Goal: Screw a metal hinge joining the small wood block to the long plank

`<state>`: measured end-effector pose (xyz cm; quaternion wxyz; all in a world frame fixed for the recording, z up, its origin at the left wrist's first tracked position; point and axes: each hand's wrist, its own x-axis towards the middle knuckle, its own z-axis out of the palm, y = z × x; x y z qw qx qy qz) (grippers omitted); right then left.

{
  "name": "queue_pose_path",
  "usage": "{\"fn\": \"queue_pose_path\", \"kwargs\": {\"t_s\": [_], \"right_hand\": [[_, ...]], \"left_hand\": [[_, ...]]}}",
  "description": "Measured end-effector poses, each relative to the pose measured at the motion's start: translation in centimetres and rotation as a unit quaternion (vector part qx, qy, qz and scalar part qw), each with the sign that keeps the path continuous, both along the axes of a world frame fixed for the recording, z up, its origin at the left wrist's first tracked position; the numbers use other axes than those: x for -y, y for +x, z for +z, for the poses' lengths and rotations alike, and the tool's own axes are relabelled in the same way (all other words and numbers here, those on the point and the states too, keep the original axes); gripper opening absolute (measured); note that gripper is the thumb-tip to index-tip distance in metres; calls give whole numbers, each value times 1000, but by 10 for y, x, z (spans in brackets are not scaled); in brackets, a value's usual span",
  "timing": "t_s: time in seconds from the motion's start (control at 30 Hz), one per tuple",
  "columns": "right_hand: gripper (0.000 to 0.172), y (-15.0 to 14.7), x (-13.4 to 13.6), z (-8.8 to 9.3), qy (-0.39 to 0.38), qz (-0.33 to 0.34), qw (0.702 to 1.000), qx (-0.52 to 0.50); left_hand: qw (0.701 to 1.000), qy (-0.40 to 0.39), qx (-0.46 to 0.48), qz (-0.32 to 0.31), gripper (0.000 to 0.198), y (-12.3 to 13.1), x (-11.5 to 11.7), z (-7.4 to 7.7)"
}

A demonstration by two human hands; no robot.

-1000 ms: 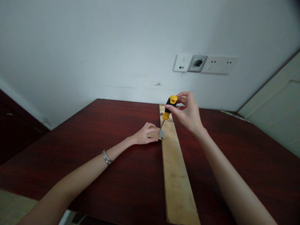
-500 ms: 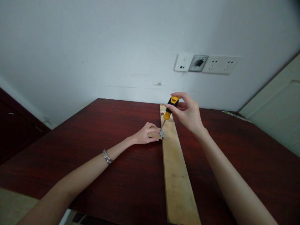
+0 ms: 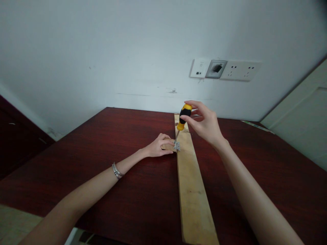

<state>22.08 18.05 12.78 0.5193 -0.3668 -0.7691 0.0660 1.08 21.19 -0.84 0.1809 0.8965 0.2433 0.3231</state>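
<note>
Currently, the right hand [image 3: 207, 124] pinches the screwdriver [image 3: 185, 113]; the left hand [image 3: 155, 147] clamps the block [image 3: 167, 147] toward the far edge of the tabletop [image 3: 127, 127]. Tilted driving could cause slipping off the hinge [image 3: 178, 147].

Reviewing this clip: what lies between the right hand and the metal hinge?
In the head view, the yellow-and-black screwdriver: the right hand holds its handle, and its shaft slants down to the hinge.

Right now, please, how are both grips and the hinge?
Right grip on screwdriver, tip at metal hinge. Left grip holding small wooden piece beside plank. Hinge spans both boards; left fingers close to tip.
</note>
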Motion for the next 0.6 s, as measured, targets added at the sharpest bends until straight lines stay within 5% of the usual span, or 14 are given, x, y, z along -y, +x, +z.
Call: {"fn": "queue_pose_path", "kwargs": {"t_s": [0.6], "right_hand": [[41,-3,1,-1,33,-6,999,-10]], "left_hand": [[1000,-15,-6,5,37,0,2,2]]}}
